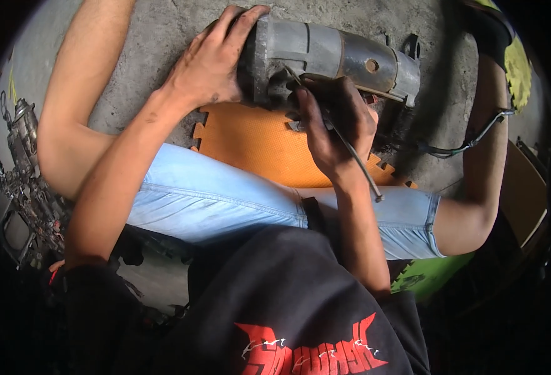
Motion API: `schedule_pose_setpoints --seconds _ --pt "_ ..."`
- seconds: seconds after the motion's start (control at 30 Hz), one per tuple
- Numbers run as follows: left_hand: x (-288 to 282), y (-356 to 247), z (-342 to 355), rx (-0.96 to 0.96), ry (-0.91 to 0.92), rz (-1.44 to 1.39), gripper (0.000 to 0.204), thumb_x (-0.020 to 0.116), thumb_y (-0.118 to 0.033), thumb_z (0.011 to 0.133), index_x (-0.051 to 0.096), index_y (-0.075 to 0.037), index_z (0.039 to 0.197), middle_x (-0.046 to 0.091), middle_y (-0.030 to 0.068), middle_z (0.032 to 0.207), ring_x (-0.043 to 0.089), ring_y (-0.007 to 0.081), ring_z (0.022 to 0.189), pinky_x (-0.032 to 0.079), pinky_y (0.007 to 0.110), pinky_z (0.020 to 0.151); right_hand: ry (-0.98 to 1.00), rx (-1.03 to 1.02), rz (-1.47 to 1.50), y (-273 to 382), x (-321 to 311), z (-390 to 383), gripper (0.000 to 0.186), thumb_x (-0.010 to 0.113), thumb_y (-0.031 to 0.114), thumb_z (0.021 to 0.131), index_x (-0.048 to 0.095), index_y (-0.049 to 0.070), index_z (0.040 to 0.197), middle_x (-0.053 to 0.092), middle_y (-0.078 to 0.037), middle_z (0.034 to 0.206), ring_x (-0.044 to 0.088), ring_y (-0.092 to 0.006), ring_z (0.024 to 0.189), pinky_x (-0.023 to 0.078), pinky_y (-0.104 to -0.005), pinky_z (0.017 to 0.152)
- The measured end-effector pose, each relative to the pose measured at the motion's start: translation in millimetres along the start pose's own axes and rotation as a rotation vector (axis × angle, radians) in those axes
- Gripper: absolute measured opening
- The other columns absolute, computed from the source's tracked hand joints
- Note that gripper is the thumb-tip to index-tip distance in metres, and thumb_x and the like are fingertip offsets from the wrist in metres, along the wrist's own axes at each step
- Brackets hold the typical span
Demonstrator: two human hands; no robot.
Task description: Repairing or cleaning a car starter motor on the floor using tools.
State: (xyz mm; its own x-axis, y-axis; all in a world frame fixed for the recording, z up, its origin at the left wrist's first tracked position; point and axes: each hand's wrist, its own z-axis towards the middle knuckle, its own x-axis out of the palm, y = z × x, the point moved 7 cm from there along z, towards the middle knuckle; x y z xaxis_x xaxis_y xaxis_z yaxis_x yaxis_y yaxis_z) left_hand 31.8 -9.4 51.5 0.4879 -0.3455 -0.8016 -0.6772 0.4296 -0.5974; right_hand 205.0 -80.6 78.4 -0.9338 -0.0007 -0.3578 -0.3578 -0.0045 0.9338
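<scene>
A grey cylindrical starter motor (369, 60) lies on its side in front of me, with a dark flange at its left end. My left hand (216, 59) is wrapped round that flanged end, thumb low and fingers over the top. In my right hand (341, 122) is a long thin metal rod (358, 164), closed between thumb and fingers. One end of the rod reaches the motor's near side by the flange; the other, with a small knob, sticks out toward me past my wrist. Dark grime covers the right fingers. The rod's exact contact with the motor is hidden.
An orange foam mat (244, 140) lies under the motor's near side, between my legs. A cable (466, 148) runs on the right toward my shin. Dark greasy metal parts (28, 169) are piled at the far left. A green mat (435, 275) shows beneath my right leg.
</scene>
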Motion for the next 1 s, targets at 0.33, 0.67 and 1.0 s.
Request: schedule_pose_setpoints --seconds 0.33,0.67,1.0 --pt "4.5 3.2 -1.1 -0.018 0.034 0.099 0.118 0.088 -0.014 0.051 0.027 -0.009 0.152 0.045 0.0315 0.134 0.057 0.0521 0.112 0.053 0.052 0.095 0.071 -0.051 0.014 -4.8 11.9 -0.1 0.01 0.073 0.004 0.086 0.065 0.0 0.092 0.072 -0.013 0.083 0.072 -0.0274 0.072 0.055 -0.0319 0.065" --pt "2.6 -0.3 1.3 -0.011 0.035 0.104 0.12 0.09 -0.015 0.048 0.028 -0.009 0.15 0.047 0.0264 0.13 0.058 0.0502 0.109 0.054 0.052 0.094 0.135 0.125 0.059 -20.0 6.1 2.8 0.014 0.072 0.01 0.089 0.064 -0.001 0.086 0.071 -0.01 0.072 0.069 -0.0182 0.063 0.052 -0.0289 0.061" --pt "4.4 1.9 -1.9 0.008 0.037 0.135 0.123 0.092 -0.018 0.046 0.027 -0.006 0.15 0.044 0.031 0.134 0.056 0.0504 0.115 0.053 0.052 0.097 0.141 0.129 0.103 -15.3 9.4 7.9 0.015 0.072 0.01 0.089 0.062 -0.001 0.084 0.069 -0.012 0.07 0.065 -0.0172 0.059 0.049 -0.0293 0.059"
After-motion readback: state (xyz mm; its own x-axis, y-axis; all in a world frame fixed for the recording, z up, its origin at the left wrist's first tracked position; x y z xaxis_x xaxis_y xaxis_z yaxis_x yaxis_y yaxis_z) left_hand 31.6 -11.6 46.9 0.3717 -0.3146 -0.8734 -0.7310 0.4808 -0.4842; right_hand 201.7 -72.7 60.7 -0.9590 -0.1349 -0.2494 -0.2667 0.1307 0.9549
